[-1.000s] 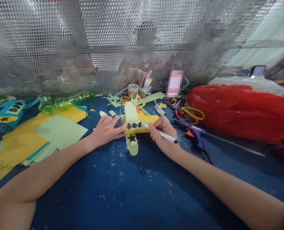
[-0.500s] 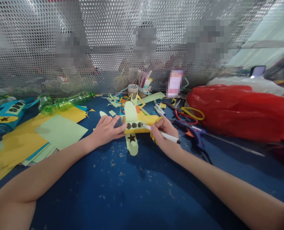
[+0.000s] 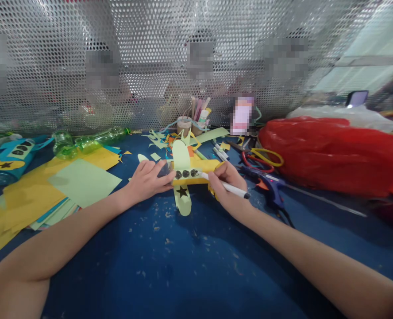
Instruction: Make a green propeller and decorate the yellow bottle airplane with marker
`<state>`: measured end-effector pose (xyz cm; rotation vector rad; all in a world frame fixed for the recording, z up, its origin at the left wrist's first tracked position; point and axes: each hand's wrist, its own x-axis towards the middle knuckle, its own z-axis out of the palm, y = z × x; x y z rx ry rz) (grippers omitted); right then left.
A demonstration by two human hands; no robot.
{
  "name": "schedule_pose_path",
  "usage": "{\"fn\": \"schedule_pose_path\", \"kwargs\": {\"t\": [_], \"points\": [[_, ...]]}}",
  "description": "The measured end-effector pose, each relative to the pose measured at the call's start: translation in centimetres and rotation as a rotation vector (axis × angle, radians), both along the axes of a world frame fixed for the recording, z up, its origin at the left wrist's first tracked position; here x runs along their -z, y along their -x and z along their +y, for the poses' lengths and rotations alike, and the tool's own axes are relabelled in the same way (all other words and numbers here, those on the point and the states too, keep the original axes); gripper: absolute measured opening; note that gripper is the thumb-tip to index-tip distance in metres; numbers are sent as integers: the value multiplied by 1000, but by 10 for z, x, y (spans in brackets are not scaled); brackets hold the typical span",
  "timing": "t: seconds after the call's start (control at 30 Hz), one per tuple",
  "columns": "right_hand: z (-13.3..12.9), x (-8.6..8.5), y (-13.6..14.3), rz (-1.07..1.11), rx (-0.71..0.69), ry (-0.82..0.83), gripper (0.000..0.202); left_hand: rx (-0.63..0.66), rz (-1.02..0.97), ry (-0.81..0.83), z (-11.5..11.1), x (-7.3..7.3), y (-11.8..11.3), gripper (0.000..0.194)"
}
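A toy airplane [image 3: 205,166] with a yellow paper body and pale green wings lies on the blue table [image 3: 170,266]. Its near wing bears a black star, and a pale strip on its side carries three dark round windows. My left hand [image 3: 152,177] holds the clear plastic tail end, fingers wrapped over it. In my right hand [image 3: 231,186] is a white marker [image 3: 236,190] with a black end, its tip at the rightmost window. The right fingers also rest by the plane's yellow front.
Left are yellow and green paper sheets [image 3: 85,181], green plastic bottles [image 3: 106,135] and a blue toy plane [image 3: 15,155]. Right lie scissors [image 3: 266,157], a glue gun [image 3: 274,190] and a red plastic bag [image 3: 332,155]. Paper scraps, a pen cup [image 3: 185,125] and a phone [image 3: 242,116] stand behind.
Both hands and the plane stay almost in place. The marker tip stays at the rightmost window with barely any visible shift.
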<state>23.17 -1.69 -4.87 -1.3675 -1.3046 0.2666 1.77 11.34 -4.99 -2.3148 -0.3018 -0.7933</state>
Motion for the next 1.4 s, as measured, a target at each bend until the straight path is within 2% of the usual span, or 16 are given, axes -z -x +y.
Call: {"fn": "schedule_pose_path", "kwargs": {"t": [0.47,0.67,1.0,1.4], "points": [[0,1,-1,-7,-13,6,24,4,12,31,0,1,0,31],[0,-1,-2,-31,28,-3,24,-4,23,103,1,2,1,32],[0,-4,1,-24,43,-12,24,2,9,26,1,1,0,32],[1,1,-4,-17,43,-22,25,9,15,90,1,1,0,31]]}}
